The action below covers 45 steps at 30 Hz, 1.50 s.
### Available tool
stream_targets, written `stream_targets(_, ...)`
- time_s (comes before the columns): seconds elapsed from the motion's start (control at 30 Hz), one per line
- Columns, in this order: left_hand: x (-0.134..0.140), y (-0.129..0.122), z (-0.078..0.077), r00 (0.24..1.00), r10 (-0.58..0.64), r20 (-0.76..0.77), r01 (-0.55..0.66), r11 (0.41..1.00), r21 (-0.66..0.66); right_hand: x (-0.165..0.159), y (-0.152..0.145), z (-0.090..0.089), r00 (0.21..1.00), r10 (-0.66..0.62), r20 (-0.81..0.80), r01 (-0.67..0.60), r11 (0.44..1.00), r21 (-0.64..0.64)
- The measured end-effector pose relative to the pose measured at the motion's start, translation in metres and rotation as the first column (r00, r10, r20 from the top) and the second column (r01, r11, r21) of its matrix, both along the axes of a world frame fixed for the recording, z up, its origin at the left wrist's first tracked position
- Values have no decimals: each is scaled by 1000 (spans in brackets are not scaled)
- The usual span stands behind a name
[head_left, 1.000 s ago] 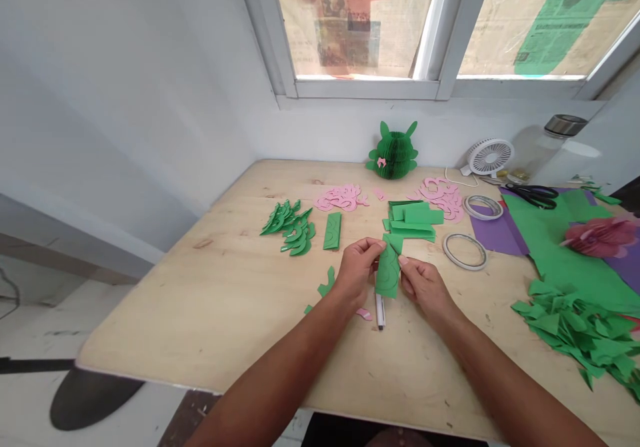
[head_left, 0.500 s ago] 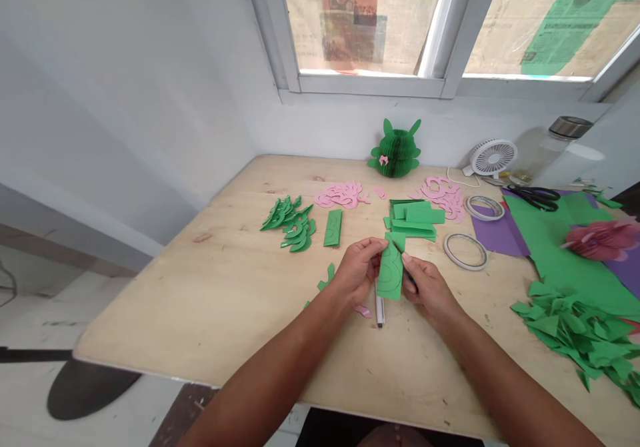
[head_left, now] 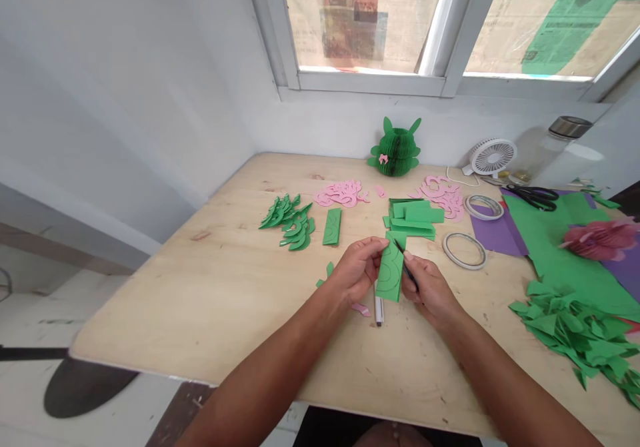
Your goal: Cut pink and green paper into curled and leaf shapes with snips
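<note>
Between finger and thumb my left hand (head_left: 361,267) pinches a folded green paper strip (head_left: 390,275) with curved lines drawn on it. My right hand (head_left: 429,280) is closed around dark scissors (head_left: 410,272), whose blade lies against the strip's upper right part. The scissors' handles are mostly hidden in my fingers. Below the strip a white marker (head_left: 379,312) lies on the table, partly covered. Just beside it is a small pink paper piece (head_left: 361,309). Another marked green strip (head_left: 332,227) rests further off to the left.
Cut green shapes (head_left: 296,227) lie at left, with pink cutouts (head_left: 343,193) behind. Folded green strips (head_left: 417,219) are stacked beyond my hands. Tape rolls (head_left: 465,251), black scissors (head_left: 534,197) and green scraps (head_left: 575,330) lie right. A green paper figure (head_left: 397,153) and a fan (head_left: 493,158) stand at the back.
The scissors' blade now shows more plainly across the strip's upper part, and the strip has tilted slightly. Both hands stay in nearly the same place.
</note>
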State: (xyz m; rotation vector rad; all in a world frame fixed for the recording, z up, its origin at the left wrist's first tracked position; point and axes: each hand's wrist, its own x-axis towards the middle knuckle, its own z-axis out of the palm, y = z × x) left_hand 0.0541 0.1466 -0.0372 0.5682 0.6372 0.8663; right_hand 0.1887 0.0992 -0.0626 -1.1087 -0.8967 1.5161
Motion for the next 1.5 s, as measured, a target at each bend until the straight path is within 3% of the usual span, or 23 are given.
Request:
stream_targets(0.17,1,-1,0,999,25,-43,-24,999,29,-3,1,-1,996,-74,56,73,997,14)
stream_targets(0.5,3,-2,-3,991,43,-128,-32,996,83,-5,3,8,988,-51,146,28,987,156)
stream_targets(0.8,6,-4,-5,983,95,-154,-81,992,99,-2,4,3,990,-38,139,20,991,130)
stream_targets(1.07,6,-3,-3,978,112,-175,-94,990,107,2,3,-4,991,-2,136,2,1000,3)
stream_targets(1.5,8,-5,0,965,150,-215,-122,983,137,-1,4,0,983,-49,175,43,998,39)
